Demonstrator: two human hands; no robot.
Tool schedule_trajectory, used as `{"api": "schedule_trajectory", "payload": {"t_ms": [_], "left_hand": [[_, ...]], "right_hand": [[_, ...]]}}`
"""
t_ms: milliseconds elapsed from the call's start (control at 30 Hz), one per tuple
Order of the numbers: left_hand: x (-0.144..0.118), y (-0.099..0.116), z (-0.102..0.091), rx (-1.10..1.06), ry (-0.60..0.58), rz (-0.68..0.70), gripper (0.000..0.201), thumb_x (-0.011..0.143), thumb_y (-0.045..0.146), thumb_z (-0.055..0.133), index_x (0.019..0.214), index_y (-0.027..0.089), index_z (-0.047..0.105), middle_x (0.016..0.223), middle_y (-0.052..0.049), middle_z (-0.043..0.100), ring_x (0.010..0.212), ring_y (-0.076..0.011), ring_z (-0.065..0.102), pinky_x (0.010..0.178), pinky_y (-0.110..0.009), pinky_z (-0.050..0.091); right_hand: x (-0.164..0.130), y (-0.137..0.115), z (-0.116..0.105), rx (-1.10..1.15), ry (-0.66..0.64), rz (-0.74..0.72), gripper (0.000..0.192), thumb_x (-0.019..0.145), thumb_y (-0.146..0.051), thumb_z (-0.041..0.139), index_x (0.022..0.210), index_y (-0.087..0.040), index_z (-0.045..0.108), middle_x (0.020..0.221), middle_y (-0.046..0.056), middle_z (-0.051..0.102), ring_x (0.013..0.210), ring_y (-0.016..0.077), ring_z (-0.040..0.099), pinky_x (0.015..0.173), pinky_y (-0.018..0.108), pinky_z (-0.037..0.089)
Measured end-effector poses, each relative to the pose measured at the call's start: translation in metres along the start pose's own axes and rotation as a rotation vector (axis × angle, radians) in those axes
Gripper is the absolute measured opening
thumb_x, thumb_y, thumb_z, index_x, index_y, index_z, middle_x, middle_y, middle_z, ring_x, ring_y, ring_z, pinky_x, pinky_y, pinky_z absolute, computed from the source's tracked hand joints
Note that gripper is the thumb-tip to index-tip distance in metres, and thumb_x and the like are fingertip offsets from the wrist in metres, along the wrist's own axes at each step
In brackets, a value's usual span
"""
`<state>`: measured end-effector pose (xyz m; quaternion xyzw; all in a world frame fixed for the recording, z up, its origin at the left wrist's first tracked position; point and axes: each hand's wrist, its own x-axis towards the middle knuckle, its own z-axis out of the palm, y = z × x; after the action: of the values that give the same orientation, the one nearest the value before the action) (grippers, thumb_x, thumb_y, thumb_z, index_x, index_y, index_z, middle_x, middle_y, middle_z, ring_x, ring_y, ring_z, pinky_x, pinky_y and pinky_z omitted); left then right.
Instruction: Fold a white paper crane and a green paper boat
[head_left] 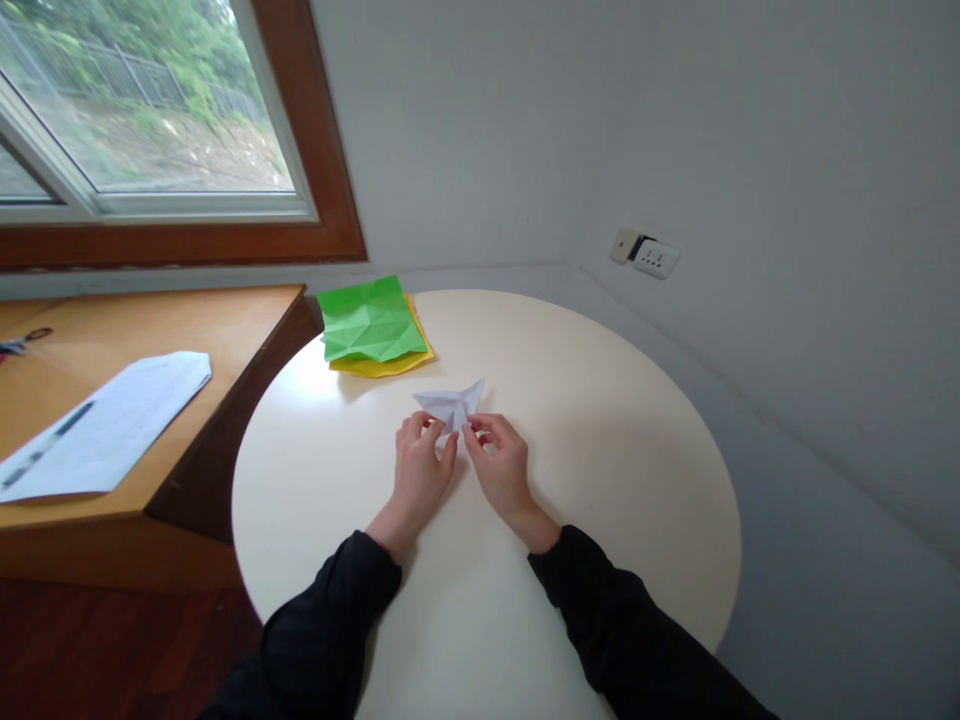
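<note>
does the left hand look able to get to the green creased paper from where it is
Probably yes: the left hand pinches the white folded paper, and only bare round table lies between it and the green creased paper, which lies uncovered on a yellow sheet.

Green sheet (371,320) on a yellow sheet (390,364) (both creased), papers (105,425) on the desk (187,325).

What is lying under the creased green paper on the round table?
Under the green paper lies a yellow sheet; only its near and right edges show. The rest is covered, so any further sheets cannot be seen. Both rest on the round table.
</note>
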<state>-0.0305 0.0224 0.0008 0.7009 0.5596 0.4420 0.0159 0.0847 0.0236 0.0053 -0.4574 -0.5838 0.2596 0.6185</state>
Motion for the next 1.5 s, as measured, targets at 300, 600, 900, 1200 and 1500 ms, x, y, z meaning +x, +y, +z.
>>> {"api": "schedule_trajectory", "payload": {"t_ms": [300, 600, 900, 1200, 1500], "left_hand": [[0.002, -0.001, 0.001, -0.077, 0.000, -0.030, 0.020, 0.074, 0.014, 0.060, 0.093, 0.018, 0.053, 0.095, -0.007, 0.059, 0.092, -0.0235, 0.056, 0.083, -0.038, 0.044], [0.005, 0.001, -0.007, -0.126, 0.002, -0.036, 0.011, 0.078, 0.017, 0.054, 0.086, 0.018, 0.048, 0.086, -0.006, 0.056, 0.080, -0.0207, 0.054, 0.071, -0.034, 0.045], [0.006, 0.000, -0.006, -0.072, -0.076, -0.037, 0.028, 0.074, 0.023, 0.063, 0.098, 0.017, 0.049, 0.089, -0.006, 0.054, 0.083, -0.0213, 0.053, 0.075, -0.037, 0.046], [0.013, 0.004, -0.016, -0.316, -0.180, -0.081, 0.028, 0.071, 0.025, 0.063, 0.096, 0.017, 0.051, 0.080, -0.001, 0.054, 0.070, -0.0149, 0.049, 0.064, -0.027, 0.040], [0.018, 0.015, -0.030, -0.808, -0.575, -0.213, 0.025, 0.072, 0.035, 0.063, 0.086, 0.017, 0.052, 0.075, 0.001, 0.052, 0.067, -0.0134, 0.046, 0.059, -0.024, 0.037]], "right_hand": [[-0.003, -0.006, -0.001, -0.066, -0.040, -0.060, 0.009, 0.078, -0.019, 0.057, 0.084, -0.019, 0.064, 0.080, 0.003, 0.065, 0.073, 0.0154, 0.061, 0.060, 0.027, 0.049], [-0.003, -0.015, -0.004, -0.028, -0.134, -0.109, 0.014, 0.082, -0.019, 0.052, 0.087, -0.019, 0.066, 0.085, 0.005, 0.067, 0.076, 0.0161, 0.060, 0.062, 0.028, 0.048], [0.006, -0.016, -0.010, 0.003, -0.249, 0.029, 0.021, 0.080, -0.024, 0.050, 0.087, -0.018, 0.069, 0.084, 0.006, 0.070, 0.073, 0.0164, 0.061, 0.063, 0.027, 0.048], [0.036, -0.050, -0.053, -0.119, -0.254, -0.043, 0.022, 0.082, -0.025, 0.049, 0.088, -0.016, 0.068, 0.058, -0.002, 0.055, 0.050, 0.0099, 0.046, 0.047, 0.022, 0.037], [0.108, -0.083, -0.099, -0.301, -0.914, -0.042, 0.048, 0.076, -0.015, 0.055, 0.122, -0.026, 0.055, 0.093, 0.002, 0.064, 0.069, 0.0115, 0.062, 0.061, 0.024, 0.050]]}}
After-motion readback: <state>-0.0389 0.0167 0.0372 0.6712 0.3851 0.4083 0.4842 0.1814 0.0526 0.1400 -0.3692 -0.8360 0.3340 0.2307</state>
